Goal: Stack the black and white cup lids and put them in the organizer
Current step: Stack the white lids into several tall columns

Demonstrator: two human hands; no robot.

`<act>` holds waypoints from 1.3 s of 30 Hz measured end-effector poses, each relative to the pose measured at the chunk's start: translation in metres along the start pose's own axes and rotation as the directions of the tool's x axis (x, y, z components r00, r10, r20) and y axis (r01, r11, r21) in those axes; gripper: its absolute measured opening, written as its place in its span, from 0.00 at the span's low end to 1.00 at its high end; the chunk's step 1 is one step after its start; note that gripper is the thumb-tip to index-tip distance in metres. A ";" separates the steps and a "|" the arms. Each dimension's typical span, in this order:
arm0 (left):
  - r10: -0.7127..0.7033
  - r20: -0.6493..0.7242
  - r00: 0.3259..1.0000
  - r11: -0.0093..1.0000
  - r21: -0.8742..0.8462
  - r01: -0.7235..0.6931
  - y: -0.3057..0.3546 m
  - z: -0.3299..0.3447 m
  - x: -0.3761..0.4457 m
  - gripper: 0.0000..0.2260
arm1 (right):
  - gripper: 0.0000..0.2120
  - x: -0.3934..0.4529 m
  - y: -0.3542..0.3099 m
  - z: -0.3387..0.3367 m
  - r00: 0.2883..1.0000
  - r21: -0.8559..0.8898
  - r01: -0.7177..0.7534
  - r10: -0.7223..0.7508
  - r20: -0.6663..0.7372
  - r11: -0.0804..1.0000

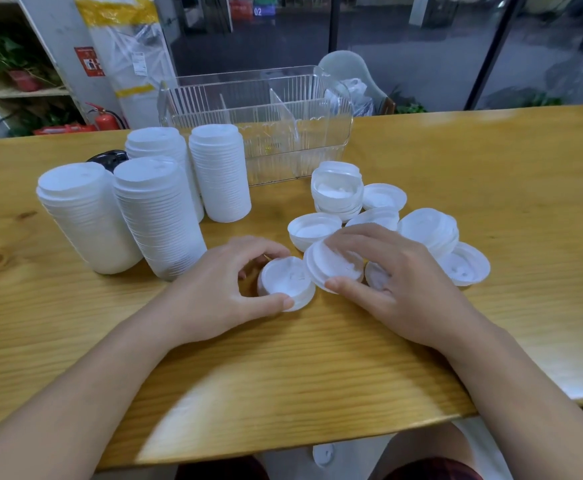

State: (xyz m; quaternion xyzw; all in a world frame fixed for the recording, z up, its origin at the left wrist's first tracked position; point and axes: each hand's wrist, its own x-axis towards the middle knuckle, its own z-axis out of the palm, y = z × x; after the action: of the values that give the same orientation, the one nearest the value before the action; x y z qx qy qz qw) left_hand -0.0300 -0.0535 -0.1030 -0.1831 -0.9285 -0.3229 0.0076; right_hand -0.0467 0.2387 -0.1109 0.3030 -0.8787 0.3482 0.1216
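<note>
My left hand (220,289) curls round a white lid (285,282) that lies on the wooden table. My right hand (397,282) pinches a second white lid (331,265), tilted, its edge over the first lid. Several loose white lids (428,233) lie scattered behind and to the right of my hands. Several tall stacks of white lids (158,216) stand on the left. A black lid (108,159) peeks out behind those stacks. The clear plastic organizer (259,109) with dividers stands at the back, with no lids in it.
The table's (491,188) front edge runs just below my forearms. A white lid (323,455) lies on the floor under the table. Behind the table are a grey chair (349,71), shelves with plants, and a red fire extinguisher (106,119).
</note>
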 end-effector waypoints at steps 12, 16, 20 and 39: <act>0.034 0.020 0.999 0.997 -0.075 -0.033 0.009 0.011 0.000 0.53 | 0.16 0.003 -0.014 0.016 1.000 0.063 0.027 -0.027 -0.004 0.998; 0.052 -0.004 0.999 0.994 -0.094 -0.052 0.009 0.013 0.000 0.53 | 0.15 0.004 -0.014 0.018 0.998 0.119 0.042 -0.037 -0.048 0.992; 0.047 -0.021 0.999 0.989 -0.136 -0.050 0.005 0.013 0.001 0.54 | 0.16 0.008 -0.017 0.023 0.999 0.130 0.045 -0.043 -0.012 0.990; 0.027 0.046 0.999 0.995 -0.100 -0.022 0.003 0.009 -0.001 0.56 | 0.28 0.009 -0.018 0.028 0.986 0.080 0.053 -0.064 0.152 0.995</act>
State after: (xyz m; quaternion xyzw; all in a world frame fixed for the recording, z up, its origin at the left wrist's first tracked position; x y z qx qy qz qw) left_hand -0.0271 -0.0462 -0.1084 -0.2022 -0.9089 -0.3641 -0.0196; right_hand -0.0427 0.2055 -0.1178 0.3591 -0.8625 0.3528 0.0517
